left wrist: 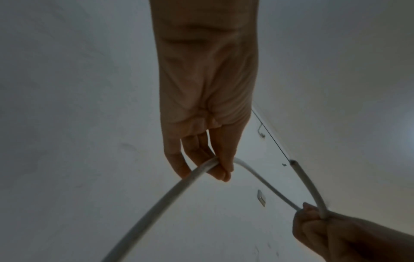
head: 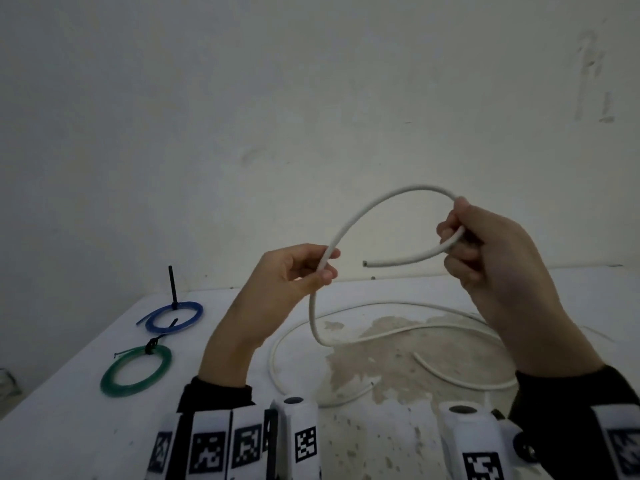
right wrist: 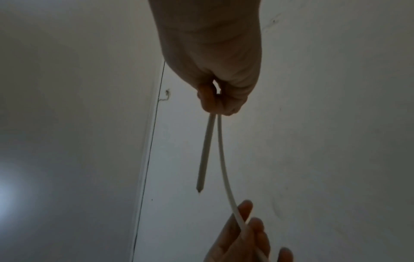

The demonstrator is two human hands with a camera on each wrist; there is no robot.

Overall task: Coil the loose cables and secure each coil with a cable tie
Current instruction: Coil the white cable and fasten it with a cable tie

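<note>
Wrist-worn camera units (head: 301, 441) with black-and-white square markers fill the bottom edge of the head view, strapped over dark sleeves (head: 216, 396). Beyond them, both hands are raised above a white table (head: 69, 427).

One white cable (head: 349, 223) runs between the hands in a high arch. At the arch's right end, the right hand (head: 498, 258) has its fingers curled round the cable, gripping it where it bends back. Its cut end (head: 364, 263) pokes out leftward into the gap between the hands, touching nothing. In the right wrist view, two strands leave that fist (right wrist: 224, 85) side by side.

At the arch's left end, the left hand (head: 294, 275) pinches the cable between thumb and fingertips. The left wrist view shows the cable crossing under the fingertips (left wrist: 220, 170). Below this pinch, the cable drops in a curve to the table. There the rest lies in loose, wide loops (head: 381, 320) beneath and between the forearms, over a patch of worn, stained surface (head: 388, 351).

Well to the left on the table lie two finished coils, each bound with a black tie. A blue coil (head: 173, 317) is farther away, its tie's tail (head: 172, 285) standing upright. A green coil (head: 136, 370) lies nearer.
</note>
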